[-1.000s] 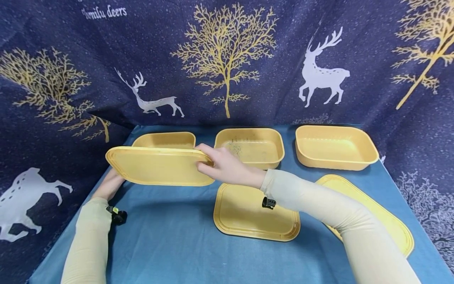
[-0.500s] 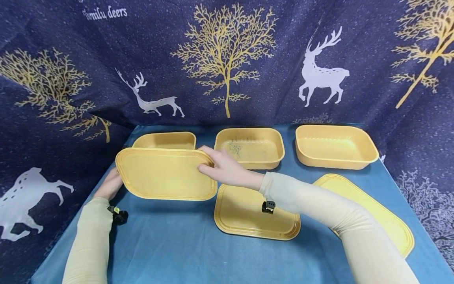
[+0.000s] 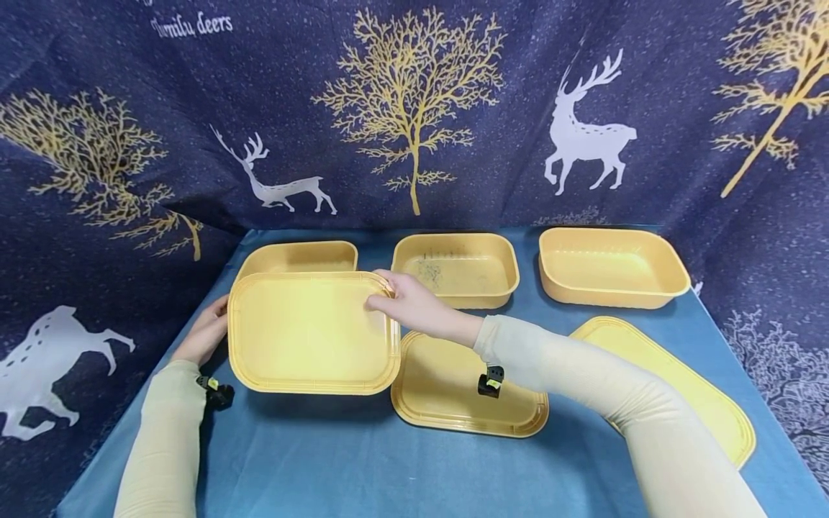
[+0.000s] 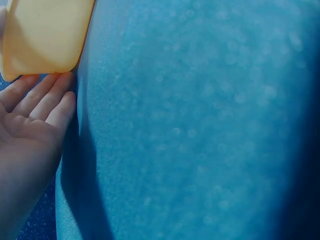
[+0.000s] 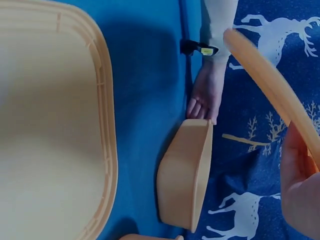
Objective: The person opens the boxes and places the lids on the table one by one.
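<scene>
My right hand [image 3: 417, 306] grips the right edge of a yellow rectangular lid [image 3: 311, 334], thumb on the near face. The lid hangs tilted, its broad face toward me, in front of the left yellow container [image 3: 298, 256] and hides most of it. That same container [image 5: 182, 175] appears side-on in the right wrist view. At its left end is my left hand [image 3: 206, 334]; in the left wrist view the hand's fingers [image 4: 52, 95] lie against the outer wall, with the thumb tip by the rim.
Two more open yellow containers stand along the back, one in the middle [image 3: 460, 295] and one at right [image 3: 615, 291]. A second lid [image 3: 453, 388] lies mid-table, and a third lid [image 3: 686, 388] lies slanted at right, partly under the right sleeve. Patterned fabric [image 3: 414, 108] hangs behind.
My right hand has tipped the lid so its broad face turns more toward me, with its lower edge dropping and its left end shifting right. The left hand stays at the left container.
</scene>
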Demonstrator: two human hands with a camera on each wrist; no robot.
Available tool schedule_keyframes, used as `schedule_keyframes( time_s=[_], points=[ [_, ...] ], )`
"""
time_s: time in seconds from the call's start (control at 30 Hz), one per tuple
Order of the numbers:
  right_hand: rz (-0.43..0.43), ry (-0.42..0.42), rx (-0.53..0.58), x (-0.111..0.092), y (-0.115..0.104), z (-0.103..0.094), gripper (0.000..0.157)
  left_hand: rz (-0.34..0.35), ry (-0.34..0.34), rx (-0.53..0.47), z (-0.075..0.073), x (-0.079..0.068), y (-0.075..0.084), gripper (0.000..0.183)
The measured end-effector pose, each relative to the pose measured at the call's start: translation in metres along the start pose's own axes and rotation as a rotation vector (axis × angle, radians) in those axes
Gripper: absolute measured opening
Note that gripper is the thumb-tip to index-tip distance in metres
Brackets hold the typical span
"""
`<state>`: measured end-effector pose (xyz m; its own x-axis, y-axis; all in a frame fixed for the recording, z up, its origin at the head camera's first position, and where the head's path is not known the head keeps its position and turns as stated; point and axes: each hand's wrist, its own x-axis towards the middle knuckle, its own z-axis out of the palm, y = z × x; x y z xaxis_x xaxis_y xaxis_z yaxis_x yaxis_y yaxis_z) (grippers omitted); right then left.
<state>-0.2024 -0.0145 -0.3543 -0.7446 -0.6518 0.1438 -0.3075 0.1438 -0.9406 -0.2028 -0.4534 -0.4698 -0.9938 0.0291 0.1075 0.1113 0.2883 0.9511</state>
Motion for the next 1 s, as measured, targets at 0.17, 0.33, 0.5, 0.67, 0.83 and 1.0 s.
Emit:
schedule_keyframes(
  time_s=[0.17, 0.33, 0.5, 0.67, 0.83, 1.0],
  points=[
    [0.144, -0.014, 0.089, -0.001, 0.001, 0.002, 0.038, -0.092, -0.035, 0.071, -0.001, 0.002, 0.005, 0.054],
    [0.215, -0.041, 0.176, 0.0, 0.006, 0.006, 0.041, -0.203, -0.022, 0.2, 0.0, 0.005, 0.011, 0.075],
    [0.239, -0.039, 0.216, 0.001, 0.012, 0.008, 0.035, -0.238, -0.003, 0.236, 0.0, 0.008, 0.01, 0.075],
    [0.275, -0.03, 0.226, 0.002, 0.018, 0.011, 0.036, -0.242, -0.004, 0.257, -0.001, 0.007, 0.01, 0.077],
    [0.312, -0.046, 0.249, 0.002, 0.023, 0.014, 0.029, -0.257, -0.006, 0.251, 0.0, 0.007, 0.01, 0.078],
    [0.329, -0.054, 0.245, 0.001, 0.028, 0.017, 0.021, -0.291, -0.009, 0.238, 0.001, 0.008, 0.01, 0.084]
  ],
)
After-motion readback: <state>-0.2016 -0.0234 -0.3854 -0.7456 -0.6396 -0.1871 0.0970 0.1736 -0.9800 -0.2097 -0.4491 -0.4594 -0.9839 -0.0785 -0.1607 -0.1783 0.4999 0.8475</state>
